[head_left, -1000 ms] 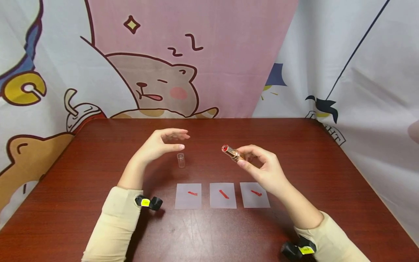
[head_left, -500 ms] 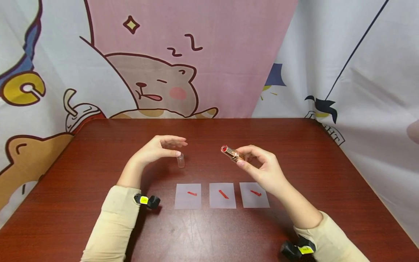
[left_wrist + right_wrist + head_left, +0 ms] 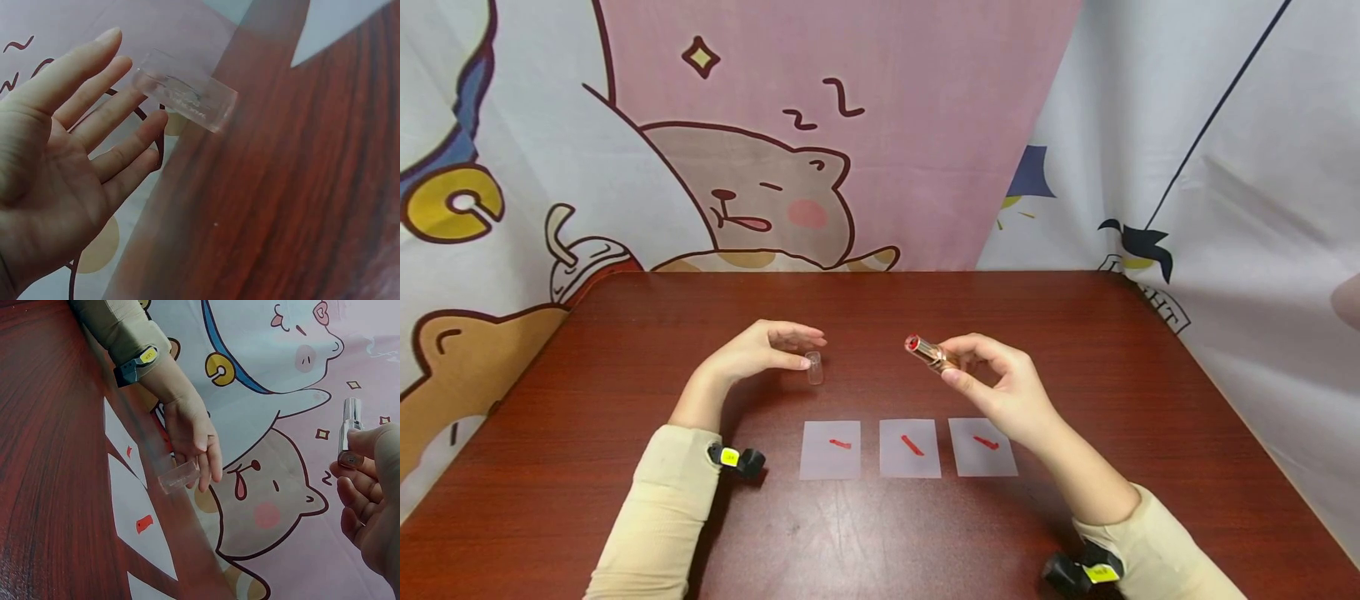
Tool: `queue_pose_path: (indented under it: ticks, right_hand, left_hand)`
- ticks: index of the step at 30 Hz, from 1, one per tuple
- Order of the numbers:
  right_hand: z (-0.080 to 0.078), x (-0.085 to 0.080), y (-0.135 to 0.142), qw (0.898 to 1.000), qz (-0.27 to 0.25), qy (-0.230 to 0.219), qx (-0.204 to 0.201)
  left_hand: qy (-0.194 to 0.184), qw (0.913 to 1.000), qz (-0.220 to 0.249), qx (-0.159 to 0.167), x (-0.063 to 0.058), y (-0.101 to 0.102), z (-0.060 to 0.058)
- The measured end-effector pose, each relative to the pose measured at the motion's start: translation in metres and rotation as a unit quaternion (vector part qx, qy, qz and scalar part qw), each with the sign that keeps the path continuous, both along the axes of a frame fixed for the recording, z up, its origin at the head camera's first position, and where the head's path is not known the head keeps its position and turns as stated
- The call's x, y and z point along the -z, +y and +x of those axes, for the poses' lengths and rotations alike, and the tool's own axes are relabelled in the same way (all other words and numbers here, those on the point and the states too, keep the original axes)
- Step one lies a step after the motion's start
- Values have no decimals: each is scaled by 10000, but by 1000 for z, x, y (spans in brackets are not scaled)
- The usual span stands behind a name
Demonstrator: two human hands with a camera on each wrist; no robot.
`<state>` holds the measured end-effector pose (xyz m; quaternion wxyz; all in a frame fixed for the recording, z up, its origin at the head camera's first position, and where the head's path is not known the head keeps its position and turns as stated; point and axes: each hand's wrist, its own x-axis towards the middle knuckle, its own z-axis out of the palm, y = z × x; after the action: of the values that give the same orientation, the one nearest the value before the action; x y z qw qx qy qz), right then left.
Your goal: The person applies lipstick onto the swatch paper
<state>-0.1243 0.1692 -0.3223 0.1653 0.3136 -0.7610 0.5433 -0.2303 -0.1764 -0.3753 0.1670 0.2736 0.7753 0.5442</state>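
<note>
A clear lipstick cap (image 3: 816,372) stands upright on the table behind the left paper. My left hand (image 3: 758,350) is right beside it, thumb tip at its upper edge and the other fingers extended loosely past it. The left wrist view shows the see-through cap (image 3: 187,94) just off the spread fingertips, with the palm holding nothing. Over the table on the other side, my right hand (image 3: 1000,379) pinches a gold lipstick (image 3: 932,353) between thumb and fingers. Its red end points up and to the left.
Three white papers lie in a row in front of the hands: a left one (image 3: 820,467), a middle one (image 3: 893,465) and a right one (image 3: 973,465). Each bears a short red stroke. A cartoon-printed cloth (image 3: 925,192) hangs behind the brown table (image 3: 865,542).
My left hand has come down toward the cap, its thumb now beside the cap's top. The right hand and the lipstick have hardly moved.
</note>
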Motion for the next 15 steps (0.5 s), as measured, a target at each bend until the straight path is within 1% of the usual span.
queue_pose_path:
  ticks: [6, 8, 15]
  right_hand:
    - [1, -1, 1, 10000, 1, -25, -14]
    - [1, -1, 1, 10000, -8, -21, -34]
    - [1, -1, 1, 10000, -28, 13, -76]
  left_hand:
    - [-146, 9998, -46, 113, 5, 2, 0]
    - [-138, 9998, -43, 143, 7, 2, -1]
    - [-181, 9998, -83, 91, 10, 3, 0]
